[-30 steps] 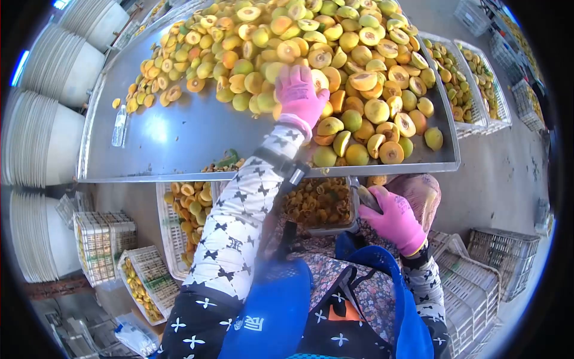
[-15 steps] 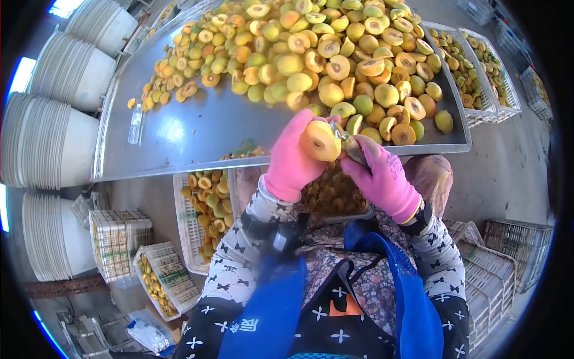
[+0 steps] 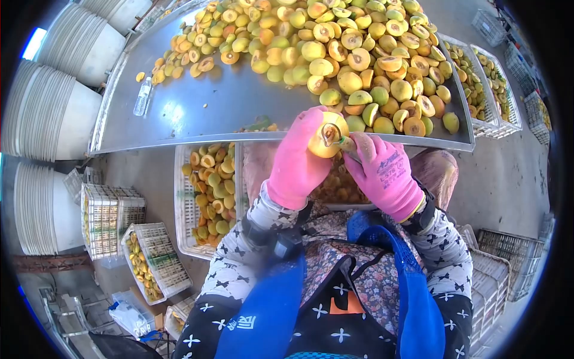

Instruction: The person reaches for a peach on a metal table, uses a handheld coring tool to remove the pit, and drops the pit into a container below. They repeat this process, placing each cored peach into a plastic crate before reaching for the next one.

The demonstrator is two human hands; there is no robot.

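Note:
In a pink glove, my left hand [image 3: 299,158] is closed around a halved yellow peach [image 3: 328,135], its cut face turned toward my right hand. My right hand [image 3: 382,170], also gloved in pink, grips a small pitting tool [image 3: 348,143] whose metal end reaches into the peach's centre. My fingers cover most of its handle. Just beyond both hands, many halved peaches [image 3: 359,58] are heaped on a metal table [image 3: 179,122]. Below my hands, partly hidden by them, a container holds brownish pits and scraps [image 3: 341,182].
A white crate [image 3: 186,203] of peach halves stands left of my lap. More filled crates [image 3: 487,122] are at the table's right end. A plastic bottle [image 3: 142,97] lies on the table. Stacked white tubs [image 3: 48,113] line the left, and crates [image 3: 490,281] stand at lower right.
The pitting tool has moved from the peach's edge to its centre, where a dark curved cut now shows. The peach is turned differently in my left hand. The camera view has shifted slightly.

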